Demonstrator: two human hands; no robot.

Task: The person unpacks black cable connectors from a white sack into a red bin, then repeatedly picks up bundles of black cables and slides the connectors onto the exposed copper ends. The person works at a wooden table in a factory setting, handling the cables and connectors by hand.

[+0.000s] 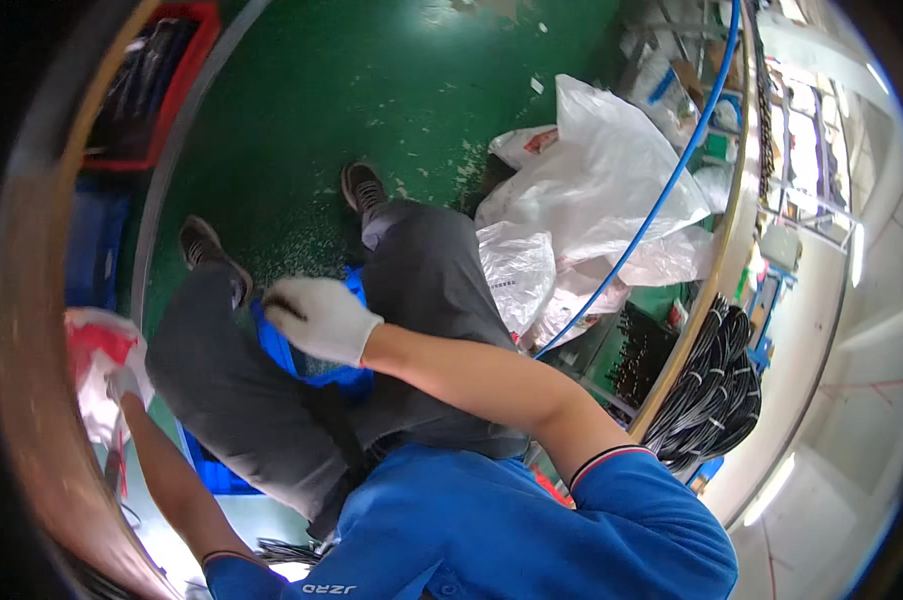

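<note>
My right hand, in a white glove, reaches down between my knees over a blue bin that sits between my grey trouser legs. Its fingers are curled, and something small and dark shows at the fingertips. My left hand, also gloved, is low at the left and grips a red and white plastic bag beside my left knee. My two shoes rest on the green floor above the bin.
A red crate of dark parts and a blue crate stand at the left. White plastic bags lie on the floor at the right, crossed by a blue hose. A bundle of black cables hangs off a bench edge.
</note>
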